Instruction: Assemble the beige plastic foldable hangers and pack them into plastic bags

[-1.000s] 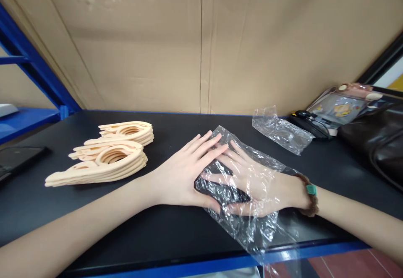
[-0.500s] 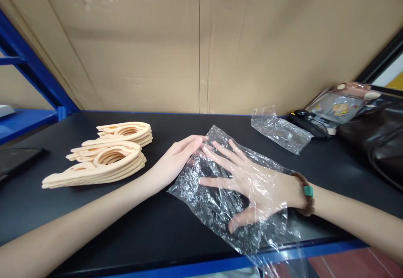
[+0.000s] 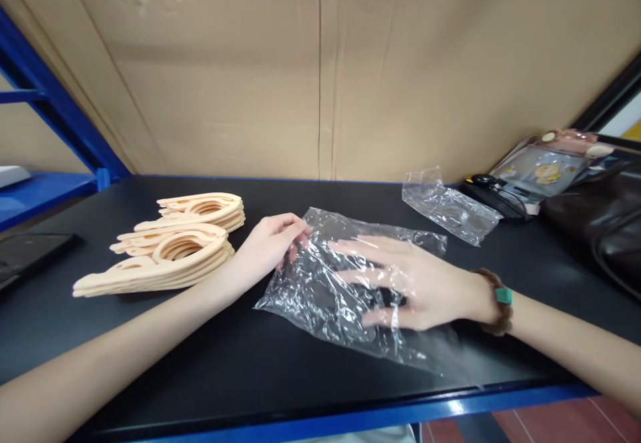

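A crinkled clear plastic bag [image 3: 325, 309] lies on the black tabletop in front of me. My left hand [image 3: 280, 239] is closed on the bag's far left edge, thumb and fingers pinched together. My right hand [image 3: 400, 279] has its fingers spread and pointing left. Film covers those fingers, so the hand appears to be inside the bag, slightly blurred. To the left of my left hand sit two stacks of cream, flat, looped pieces that look like plastic hangers, a nearer stack [image 3: 165, 262] and a farther stack [image 3: 215, 210].
A second clear plastic bag [image 3: 451, 209] lies at the back right, near a black corded item [image 3: 488, 189]. A dark leather bag [image 3: 601, 209] stands at the right edge. A dark flat device [image 3: 35, 252] lies at left. Cardboard [image 3: 225, 82] walls the back.
My right hand has drawn a little to the right and its fingers are less widely spread. My left hand has moved slightly left with the bag's edge. The bag lies flatter.
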### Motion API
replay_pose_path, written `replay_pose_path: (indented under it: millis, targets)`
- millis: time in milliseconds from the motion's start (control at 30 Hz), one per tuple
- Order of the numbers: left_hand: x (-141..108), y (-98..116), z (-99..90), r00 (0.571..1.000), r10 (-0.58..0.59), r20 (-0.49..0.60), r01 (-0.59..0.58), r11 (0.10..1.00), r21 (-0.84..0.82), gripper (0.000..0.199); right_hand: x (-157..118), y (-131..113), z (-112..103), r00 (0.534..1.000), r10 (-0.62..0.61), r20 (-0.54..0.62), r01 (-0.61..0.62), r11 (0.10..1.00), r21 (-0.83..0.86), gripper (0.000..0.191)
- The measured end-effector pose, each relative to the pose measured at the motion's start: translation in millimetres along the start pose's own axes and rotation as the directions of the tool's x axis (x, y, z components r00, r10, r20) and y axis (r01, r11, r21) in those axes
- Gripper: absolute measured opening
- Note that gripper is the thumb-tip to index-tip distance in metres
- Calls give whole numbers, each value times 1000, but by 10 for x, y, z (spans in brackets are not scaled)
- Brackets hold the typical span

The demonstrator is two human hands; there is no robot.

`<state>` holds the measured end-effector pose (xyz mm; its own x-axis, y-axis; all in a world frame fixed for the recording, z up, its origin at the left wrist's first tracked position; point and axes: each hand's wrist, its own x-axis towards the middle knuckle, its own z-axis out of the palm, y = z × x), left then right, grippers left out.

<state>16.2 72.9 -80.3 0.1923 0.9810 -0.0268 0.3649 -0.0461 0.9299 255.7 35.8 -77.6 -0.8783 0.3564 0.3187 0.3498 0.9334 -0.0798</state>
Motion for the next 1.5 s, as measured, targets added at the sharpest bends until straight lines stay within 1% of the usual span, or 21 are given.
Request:
replay_pose_path:
  millis: [67, 133, 167, 200, 233, 300, 333, 367, 400, 433, 500, 567, 600, 667, 767, 833, 967, 1067, 1167, 1333, 1500]
  targets:
    - [20, 1, -20, 999, -34, -23, 33, 999, -42, 17, -36, 78, -72, 994, 58, -88, -54, 997, 47, 20]
    - [28, 18, -26, 996, -79, -44, 76, 994, -79, 15, -85, 159, -142, 968, 126, -217, -113, 991, 71, 22]
    - [30, 30, -25, 993, -103, -54, 98, 991, -89, 14, -112, 196, -175, 931, 176, -319, -164, 984, 65, 26]
    - [30, 43, -22, 990, -126, -63, 120, 988, -93, 13, -137, 229, -207, 869, 232, -437, -228, 972, 63, 30]
    - [30, 55, -18, 986, -147, -72, 140, 985, -97, 12, -158, 256, -238, 783, 282, -555, -291, 954, 75, 34]
    - [32, 73, -15, 980, -178, -84, 168, 980, -110, 11, -170, 290, -302, 610, 351, -710, -379, 917, 128, 39]
    - [33, 78, -16, 978, -190, -87, 180, 977, -116, 11, -155, 296, -336, 558, 368, -744, -398, 905, 149, 40]
    - [34, 81, -19, 977, -199, -80, 188, 975, -121, 12, -122, 294, -373, 540, 376, -753, -405, 900, 159, 40]
    - [36, 81, -24, 977, -203, -65, 193, 973, -124, 14, -68, 285, -412, 556, 374, -742, -406, 902, 150, 39]
    - [38, 78, -32, 978, -202, -43, 195, 973, -126, 17, 8, 271, -452, 603, 357, -713, -398, 910, 118, 37]
    - [43, 68, -49, 980, -199, 3, 198, 972, -128, 26, 225, 235, -525, 756, 298, -583, -361, 933, 8, 27]
    - [49, 55, -65, 980, -199, 22, 200, 972, -121, 34, 517, 209, -570, 891, 171, -421, -235, 966, -107, 15]
    - [53, 49, -70, 980, -201, 15, 201, 973, -112, 36, 686, 205, -574, 938, 96, -334, -152, 977, -147, 15]
    - [57, 40, -76, 979, -202, -5, 201, 975, -92, 36, 1052, 226, -530, 980, -9, -199, -33, 978, -204, 19]
    - [58, 39, -74, 979, -203, -19, 201, 976, -79, 36, 1618, 324, -342, 998, -48, -46, 39, 984, -172, 20]
    - [61, 42, -70, 977, -211, -11, 209, 975, -80, 37, 1959, 412, -179, 999, -40, 23, 42, 994, -98, 28]
    - [84, 31, -71, 976, -216, 4, 216, 973, -81, 37, 2433, 546, 50, 983, 24, 185, -29, 999, 25, 67]
    - [105, 2, -77, 978, -210, 16, 210, 974, -88, 36, 2599, 586, 119, 953, 43, 300, -73, 993, 88, 91]
    - [115, -34, -81, 978, -205, 24, 206, 973, -100, 35, 2686, 616, 212, 923, 57, 380, -112, 986, 123, 102]
    - [103, -51, -84, 978, -207, 23, 209, 973, -99, 37, 2790, 674, 481, 918, -35, 395, -70, 966, 248, 94]
    - [106, -46, -88, 978, -208, 11, 208, 974, -85, 38, 2854, 675, 596, 933, -16, 360, -75, 969, 236, 82]
